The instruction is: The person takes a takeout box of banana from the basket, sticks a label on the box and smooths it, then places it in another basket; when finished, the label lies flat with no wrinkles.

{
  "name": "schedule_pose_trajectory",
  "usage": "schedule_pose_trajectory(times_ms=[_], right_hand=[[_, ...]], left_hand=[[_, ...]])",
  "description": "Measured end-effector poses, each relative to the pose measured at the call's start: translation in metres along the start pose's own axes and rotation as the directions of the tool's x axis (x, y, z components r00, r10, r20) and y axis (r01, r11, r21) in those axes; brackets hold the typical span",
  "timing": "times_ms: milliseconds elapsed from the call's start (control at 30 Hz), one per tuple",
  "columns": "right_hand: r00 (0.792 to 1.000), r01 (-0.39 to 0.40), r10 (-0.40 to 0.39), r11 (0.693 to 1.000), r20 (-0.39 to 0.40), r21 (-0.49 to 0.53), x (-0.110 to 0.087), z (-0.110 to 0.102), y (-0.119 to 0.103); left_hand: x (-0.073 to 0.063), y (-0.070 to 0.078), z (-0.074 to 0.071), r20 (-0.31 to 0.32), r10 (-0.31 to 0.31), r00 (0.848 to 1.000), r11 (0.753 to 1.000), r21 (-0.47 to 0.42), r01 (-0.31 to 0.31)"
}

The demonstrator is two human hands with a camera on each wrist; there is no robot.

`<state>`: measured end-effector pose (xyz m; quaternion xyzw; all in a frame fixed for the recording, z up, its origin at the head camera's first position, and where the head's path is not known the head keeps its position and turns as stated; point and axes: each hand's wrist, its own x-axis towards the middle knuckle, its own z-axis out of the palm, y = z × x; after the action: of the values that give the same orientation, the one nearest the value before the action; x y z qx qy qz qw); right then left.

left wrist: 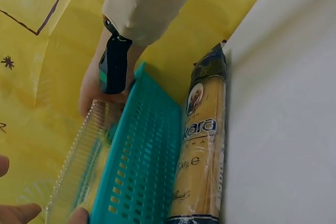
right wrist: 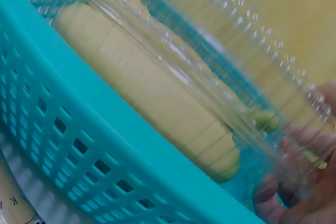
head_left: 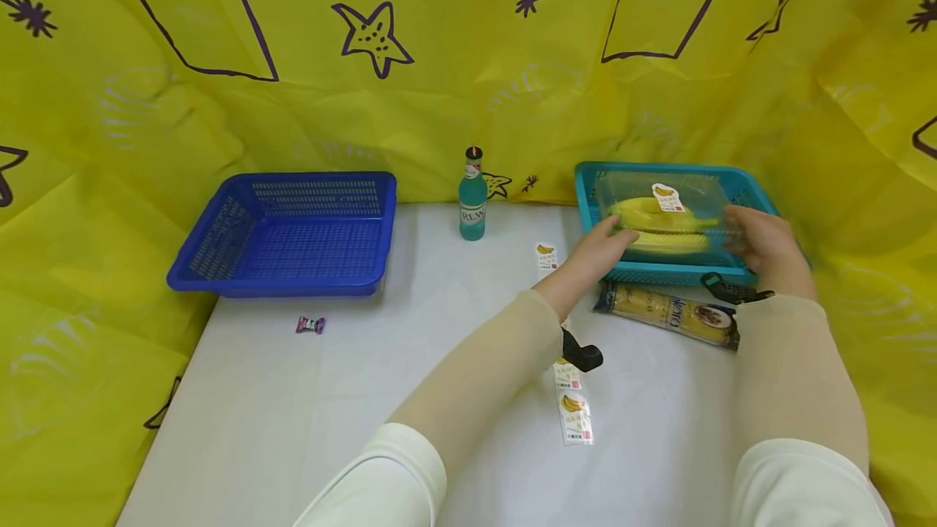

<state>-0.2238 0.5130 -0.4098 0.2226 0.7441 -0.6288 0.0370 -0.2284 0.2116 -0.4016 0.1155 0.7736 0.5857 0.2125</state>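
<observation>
A clear plastic container [head_left: 706, 189] with a banana sticker [head_left: 668, 198] on top is at the teal basket [head_left: 677, 273], partly inside its rim. Yellow bananas [right wrist: 142, 90] show through the clear plastic. My right hand [head_left: 772, 246] grips the container's right end, fingers curled round its edge in the right wrist view. At the left end, my left hand [head_left: 594, 254] holds the container between thumb and fingers. In the left wrist view, the container's ridged edge [left wrist: 71, 166] tilts above the basket rim, and only the left fingertips [left wrist: 23, 213] show.
A spaghetti pack [head_left: 666, 314] lies against the basket's near side. A strip of banana stickers [head_left: 576, 417] runs under my left forearm. A turquoise bottle [head_left: 472, 200] stands at the back, a blue basket [head_left: 315, 249] at left, and a wrapped candy [head_left: 311, 324] before it.
</observation>
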Motion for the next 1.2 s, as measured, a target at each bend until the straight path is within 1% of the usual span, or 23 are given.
schedule_pose_trajectory(times_ms=[100,233,333,400,467,533,633,733,833,967,1133,1200], right_hand=[[1.000,-0.010,0.010,1.000,-0.014,0.003,0.002,0.001,0.001],[0.999,-0.022,0.020,0.999,-0.043,-0.030,0.002,0.003,0.001],[0.997,-0.044,0.039,0.996,-0.061,-0.080,0.002,0.007,-0.001],[0.996,-0.057,0.052,0.996,-0.071,-0.075,0.004,0.009,-0.001],[0.995,-0.067,0.062,0.996,-0.082,-0.062,0.005,0.011,-0.001],[0.994,-0.064,0.059,0.996,-0.094,-0.056,0.006,0.011,-0.001],[0.992,-0.068,0.057,0.993,-0.114,-0.097,0.007,0.011,0.001],[0.992,-0.072,0.055,0.985,-0.116,-0.154,0.006,0.012,0.002],[0.991,-0.085,0.062,0.977,-0.116,-0.198,0.006,0.013,0.002],[0.989,-0.111,0.087,0.968,-0.117,-0.223,0.006,0.015,0.001],[0.985,-0.142,0.113,0.960,-0.132,-0.241,0.009,0.017,0.000],[0.984,-0.147,0.112,0.952,-0.142,-0.269,0.010,0.018,0.000]], left_hand=[[0.001,0.003,0.002,-0.010,-0.016,1.000,1.000,0.006,0.016],[0.001,0.008,0.007,-0.028,-0.036,0.999,0.999,-0.009,0.036],[0.000,0.012,0.011,-0.046,-0.059,0.997,0.998,-0.024,0.058],[0.001,0.012,0.013,-0.049,-0.069,0.996,0.997,-0.025,0.068],[0.001,0.012,0.014,-0.057,-0.063,0.996,0.998,0.016,0.064],[0.001,0.011,0.015,-0.049,-0.053,0.997,0.996,0.074,0.056],[-0.001,0.011,0.016,-0.034,-0.039,0.999,0.985,0.169,0.045],[-0.002,0.009,0.015,-0.006,-0.030,1.000,0.978,0.208,0.031],[-0.002,0.007,0.014,0.016,-0.015,1.000,0.975,0.220,0.011],[-0.001,0.003,0.012,0.033,0.003,0.999,0.973,0.229,-0.010],[0.000,0.001,0.011,0.033,0.018,0.999,0.976,0.218,-0.025],[0.000,0.000,0.011,0.029,0.024,0.999,0.975,0.218,-0.030]])
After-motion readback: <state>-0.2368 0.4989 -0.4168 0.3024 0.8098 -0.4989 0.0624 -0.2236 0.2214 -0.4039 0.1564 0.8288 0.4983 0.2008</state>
